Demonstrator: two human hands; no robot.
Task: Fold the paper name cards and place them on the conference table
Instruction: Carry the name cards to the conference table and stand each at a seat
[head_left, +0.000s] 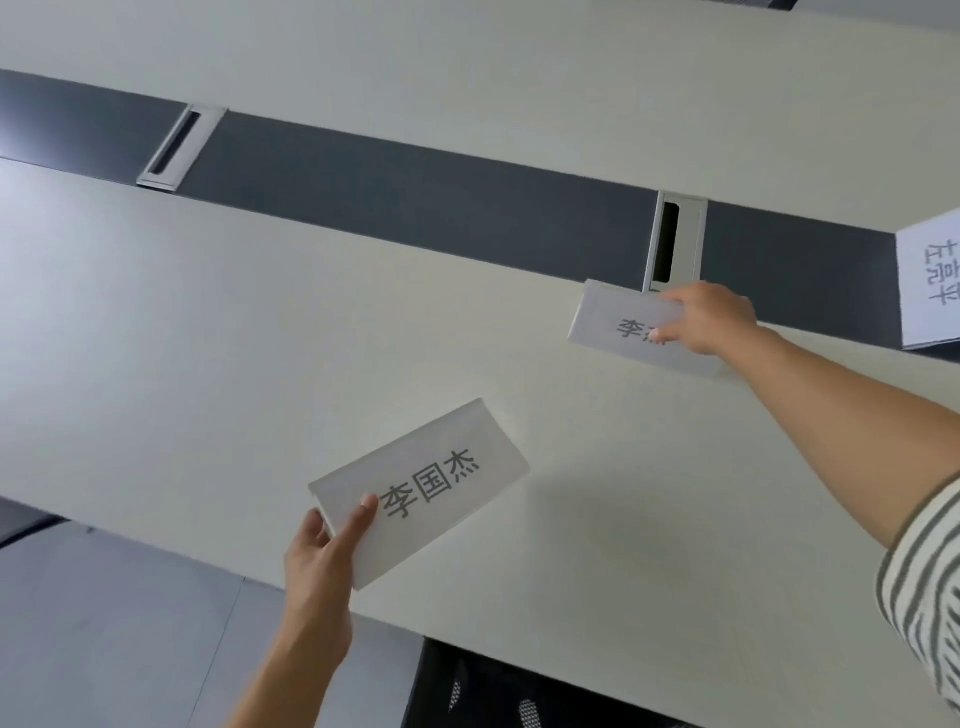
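Over the cream conference table (218, 322), my left hand (324, 556) pinches the lower left corner of a folded white name card (447, 467) with black characters, held near the table's front edge. My right hand (709, 319) reaches far across and grips a second folded name card (618, 325) by its right part, at the edge of the dark centre strip; my fingers hide some of its print. A third name card (930, 280) stands at the far right, cut off by the frame edge.
A dark grey strip (415, 197) runs across the table's middle with two silver cable hatches (182, 148) (675, 244). A black mesh chair back (519, 691) sits below the front edge. Grey floor (104, 623) shows at lower left.
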